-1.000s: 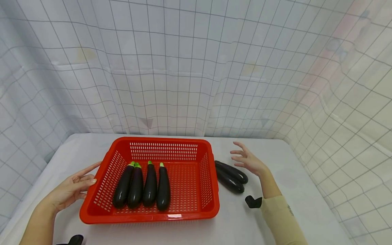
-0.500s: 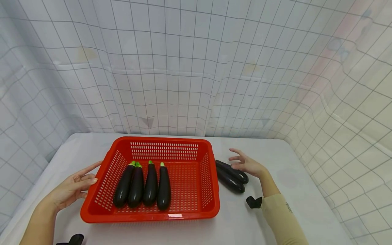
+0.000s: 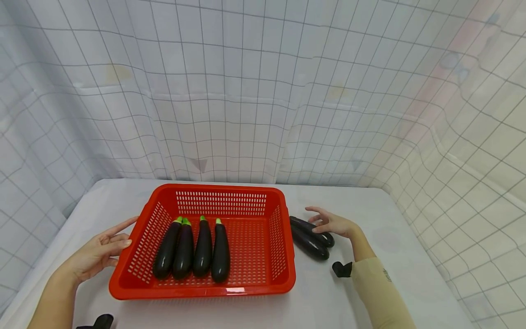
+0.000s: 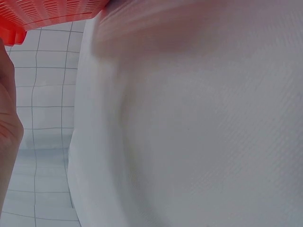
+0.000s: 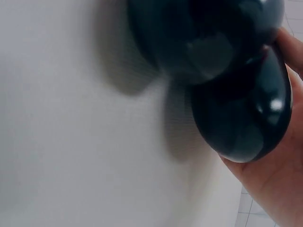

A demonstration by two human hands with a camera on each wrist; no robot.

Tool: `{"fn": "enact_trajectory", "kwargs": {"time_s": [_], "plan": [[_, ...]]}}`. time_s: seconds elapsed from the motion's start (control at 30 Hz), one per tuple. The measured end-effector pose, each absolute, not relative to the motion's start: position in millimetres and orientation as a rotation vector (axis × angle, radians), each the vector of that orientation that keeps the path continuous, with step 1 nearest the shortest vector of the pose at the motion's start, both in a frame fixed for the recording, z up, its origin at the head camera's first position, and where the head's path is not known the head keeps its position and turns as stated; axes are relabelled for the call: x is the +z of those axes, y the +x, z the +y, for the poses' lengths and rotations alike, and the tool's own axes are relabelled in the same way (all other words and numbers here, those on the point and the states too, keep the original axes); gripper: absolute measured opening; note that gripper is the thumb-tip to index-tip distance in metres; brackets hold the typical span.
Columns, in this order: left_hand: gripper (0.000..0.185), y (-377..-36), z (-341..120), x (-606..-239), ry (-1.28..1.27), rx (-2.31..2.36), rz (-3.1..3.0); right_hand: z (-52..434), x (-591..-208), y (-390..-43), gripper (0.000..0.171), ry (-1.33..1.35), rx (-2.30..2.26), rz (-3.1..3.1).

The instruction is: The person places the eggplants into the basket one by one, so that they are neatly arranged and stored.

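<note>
Two dark, glossy eggplants lie side by side on the white table, right of the basket. My right hand (image 3: pixel 334 225) is at the farther eggplant (image 3: pixel 326 239), its thumb and fingers bent round it and the index finger raised. In the right wrist view the thumb (image 5: pixel 289 49) touches that eggplant (image 5: pixel 246 118); its other fingers are hidden. The nearer eggplant (image 3: pixel 309 244) lies against it. My left hand (image 3: pixel 96 256) rests at the left side of the red plastic basket (image 3: pixel 201 292), fingers mostly straight, thumb at the rim. Several eggplants (image 3: pixel 191 251) lie inside, stems pointing away.
Inside the basket, the perforated floor (image 3: pixel 248 251) shows right of the eggplants. A white cloth covers the table (image 3: pixel 390 237). White curtains with a dark grid (image 3: pixel 230 114) close off the back and both sides. Black wrist-worn pieces (image 3: pixel 342 269) stick out beside the forearms.
My right hand has come down and slightly toward me, from above the loose eggplants onto the farther one. Its fingers have bent in. The left hand and the basket keep their places.
</note>
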State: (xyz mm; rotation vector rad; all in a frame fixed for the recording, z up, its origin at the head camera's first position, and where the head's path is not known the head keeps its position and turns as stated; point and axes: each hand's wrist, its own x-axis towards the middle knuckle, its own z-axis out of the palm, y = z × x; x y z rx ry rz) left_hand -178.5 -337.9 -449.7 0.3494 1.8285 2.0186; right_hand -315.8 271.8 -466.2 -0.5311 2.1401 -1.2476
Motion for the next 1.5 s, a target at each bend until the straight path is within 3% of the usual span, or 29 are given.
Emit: {"fn": "enact_trajectory", "kwargs": {"time_s": [0.67, 1.5], "plan": [[0.051, -178.2, -338.1, -450.0, 0.35, 2.021, 1.812, 270.6, -466.8, -315.2, 0.052, -0.417, -1.122, 2.201], [0.051, -178.0, -337.3, -450.1, 0.336, 2.017, 1.84, 268.0, -448.5, -314.6, 0.053, -0.235, -1.612, 2.19]]}}
